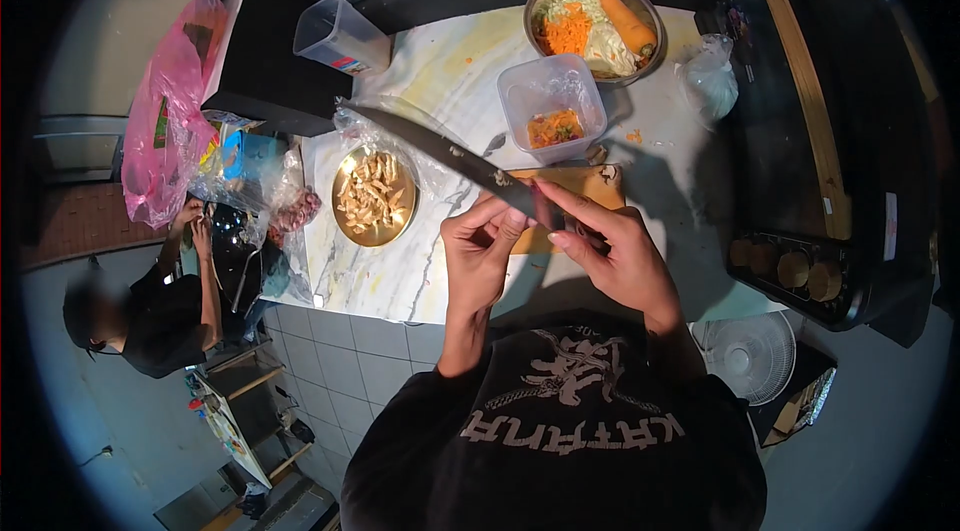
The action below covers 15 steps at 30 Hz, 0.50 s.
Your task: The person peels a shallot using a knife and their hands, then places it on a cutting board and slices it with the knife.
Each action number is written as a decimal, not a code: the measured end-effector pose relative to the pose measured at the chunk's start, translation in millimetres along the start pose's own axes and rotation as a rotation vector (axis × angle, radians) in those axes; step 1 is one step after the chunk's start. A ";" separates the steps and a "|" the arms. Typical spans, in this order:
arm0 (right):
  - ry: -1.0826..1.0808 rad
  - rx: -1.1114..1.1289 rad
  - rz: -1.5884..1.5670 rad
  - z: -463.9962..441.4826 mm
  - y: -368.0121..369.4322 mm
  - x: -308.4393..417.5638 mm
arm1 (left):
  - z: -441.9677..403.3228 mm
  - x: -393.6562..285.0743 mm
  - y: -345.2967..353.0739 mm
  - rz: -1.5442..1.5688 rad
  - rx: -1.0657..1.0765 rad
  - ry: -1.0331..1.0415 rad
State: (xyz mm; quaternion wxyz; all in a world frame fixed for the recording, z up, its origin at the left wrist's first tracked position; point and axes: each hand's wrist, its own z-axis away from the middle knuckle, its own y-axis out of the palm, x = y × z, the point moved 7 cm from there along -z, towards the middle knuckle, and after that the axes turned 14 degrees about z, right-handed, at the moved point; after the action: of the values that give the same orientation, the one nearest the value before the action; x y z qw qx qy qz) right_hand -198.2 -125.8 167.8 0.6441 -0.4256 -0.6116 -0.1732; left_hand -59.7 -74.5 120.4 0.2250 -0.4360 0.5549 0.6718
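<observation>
A broad kitchen knife [440, 149] slants up and left from my hands, with pale food bits stuck to its dark blade. My left hand [482, 249] is closed at the blade's near end; the handle is hidden. My right hand [615, 256] pinches a small purple-red piece [541, 209] against that end of the knife. Its kind is unclear. Under both hands lies a wooden cutting board [600, 189], partly covered. Just beyond it, a clear plastic tub [510, 111] holds chopped orange and red food. Left of the knife, a round metal dish [343, 221] contains pale cut strips [375, 193].
A metal bowl [532, 9] with shredded carrot, pale shreds and a whole carrot stands at the back. A knotted plastic bag [708, 79] sits beside a black oven [790, 181]. An upright clear container [340, 36] and a pink bag [170, 121] are leftward. Another person [160, 316] works at far left.
</observation>
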 end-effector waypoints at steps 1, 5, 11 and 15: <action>0.001 -0.001 0.000 0.4 1.2 -0.4 | -1.5 -4.6 6.5 -0.057 0.060 0.057; 0.061 -0.030 0.035 2.0 1.2 0.5 | -2.2 -5.2 11.5 -0.067 0.033 0.100; 0.123 -0.027 -0.197 5.5 3.6 -12.5 | -1.6 1.2 9.0 0.039 -0.002 0.011; 0.180 -0.045 -0.370 6.9 3.5 -14.8 | -4.4 0.8 8.0 0.133 -0.073 -0.034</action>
State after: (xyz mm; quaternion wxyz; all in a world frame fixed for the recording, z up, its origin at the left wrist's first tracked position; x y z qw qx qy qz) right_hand -202.8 -122.9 152.0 0.6436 -0.3031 -0.6152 -0.3396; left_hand -65.0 -81.1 124.1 0.1729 -0.3946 0.5540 0.7123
